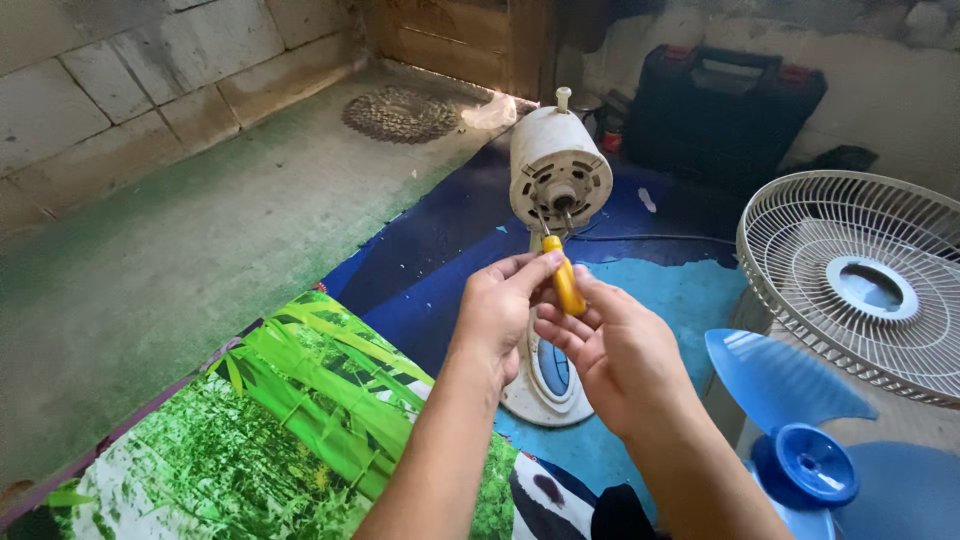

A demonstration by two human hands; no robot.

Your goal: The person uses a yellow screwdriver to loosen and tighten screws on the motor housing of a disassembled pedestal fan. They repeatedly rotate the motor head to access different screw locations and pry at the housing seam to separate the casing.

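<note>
While you look down from the head view, both of your hands meet over the middle of the printed floor mat [300,420], closed around a yellow-handled screwdriver [567,285]. Your left hand [497,310] pinches the upper part of the handle between thumb and curled fingers; your right hand [620,355] wraps the lower part from the other side, fingers folded under it. The two hands touch each other around the handle. The screwdriver's thin metal shaft runs up and away from you, and its tip sits at the front face of the fan motor housing [560,170] — a dirty white round casing with its shaft hub at the centre. Whether the tip is seated in a screw you cannot tell from here.

The housing stands on its neck above the white fan base [545,385], which rests on the blue part of the mat just below your hands.

Toward the right edge of the mat a white wire fan guard [860,285] lies flat, and nearer to you, at the lower right corner, lies the blue fan blade [800,450], hub up. A dark tool case [725,105] stands against the far wall, beyond the mat's far edge. On the bare concrete floor [150,260] past the mat's left side, near the far corner, lies a second, dusty round guard [400,115], well apart from your hands.
</note>
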